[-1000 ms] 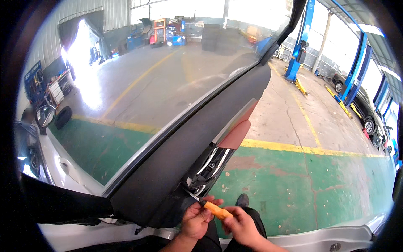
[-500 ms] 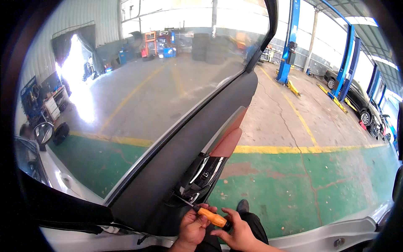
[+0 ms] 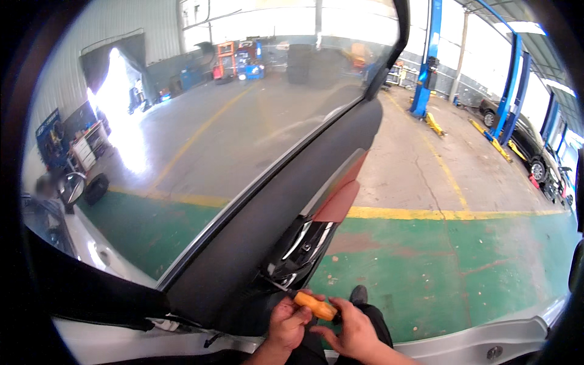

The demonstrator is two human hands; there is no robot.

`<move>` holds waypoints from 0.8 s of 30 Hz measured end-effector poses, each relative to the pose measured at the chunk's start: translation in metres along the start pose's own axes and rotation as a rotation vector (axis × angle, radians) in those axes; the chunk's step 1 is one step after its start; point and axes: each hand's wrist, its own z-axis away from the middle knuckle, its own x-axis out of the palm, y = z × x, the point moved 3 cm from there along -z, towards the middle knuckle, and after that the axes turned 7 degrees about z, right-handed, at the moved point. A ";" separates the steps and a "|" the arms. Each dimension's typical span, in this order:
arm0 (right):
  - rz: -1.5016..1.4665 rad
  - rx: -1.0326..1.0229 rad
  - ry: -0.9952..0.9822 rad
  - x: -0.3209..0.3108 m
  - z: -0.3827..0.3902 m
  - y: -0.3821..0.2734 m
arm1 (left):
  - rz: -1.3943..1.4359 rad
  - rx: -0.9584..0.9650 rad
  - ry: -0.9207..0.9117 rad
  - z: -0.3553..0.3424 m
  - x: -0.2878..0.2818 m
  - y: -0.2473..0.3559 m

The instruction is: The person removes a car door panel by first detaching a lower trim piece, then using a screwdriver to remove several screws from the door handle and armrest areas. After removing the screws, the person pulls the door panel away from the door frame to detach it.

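Observation:
An orange-handled screwdriver (image 3: 313, 304) angles up-left, its metal shaft reaching into the dark recess around the chrome interior handle (image 3: 288, 280) of an open car door. My left hand (image 3: 286, 325) is closed around the front of the screwdriver's handle. My right hand (image 3: 350, 328) holds the handle's rear end with its fingers, the thumb lower and apart from it. The door panel (image 3: 255, 219) is black, with a red-brown padded armrest (image 3: 340, 194); whether the tool's tip touches anything in the recess is hard to tell.
The car's white sill (image 3: 456, 350) runs along the bottom, and my shoe (image 3: 359, 293) rests on green floor (image 3: 413, 267). Blue lifts (image 3: 429, 82) and a dark car (image 3: 529, 146) stand right; tyres (image 3: 298, 64), shelving and a side mirror (image 3: 74, 186) appear left and behind the glass.
My right thumb has come away from the handle and sits lower than a second ago. The screwdriver stays at the recess. The view has shifted slightly with my head.

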 end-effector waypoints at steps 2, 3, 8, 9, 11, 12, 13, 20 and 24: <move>0.096 -0.076 -0.038 0.011 0.005 0.017 | -0.088 0.013 0.015 0.000 -0.001 0.002; -0.009 0.041 -0.062 0.015 0.007 0.019 | -0.142 0.012 0.059 -0.002 -0.009 -0.002; -0.570 0.326 -0.318 0.042 0.010 0.011 | 0.011 0.066 0.038 -0.003 0.002 -0.001; -0.360 0.063 -0.301 0.043 0.005 0.003 | 0.038 0.046 0.052 -0.006 0.009 0.001; -0.207 0.029 -0.289 0.040 -0.009 -0.009 | 0.095 0.022 0.093 -0.014 0.021 0.009; -0.170 0.026 -0.281 0.037 -0.014 -0.009 | 0.080 0.032 0.094 -0.016 0.022 0.010; -0.135 0.012 -0.276 0.033 -0.016 -0.011 | 0.114 0.046 0.037 -0.015 0.012 0.006; 0.164 -0.081 0.052 -0.020 0.017 0.005 | 0.073 0.072 0.025 -0.011 0.000 0.000; 0.030 -0.014 -0.177 0.007 0.005 0.016 | 0.041 0.131 0.098 -0.007 -0.004 -0.005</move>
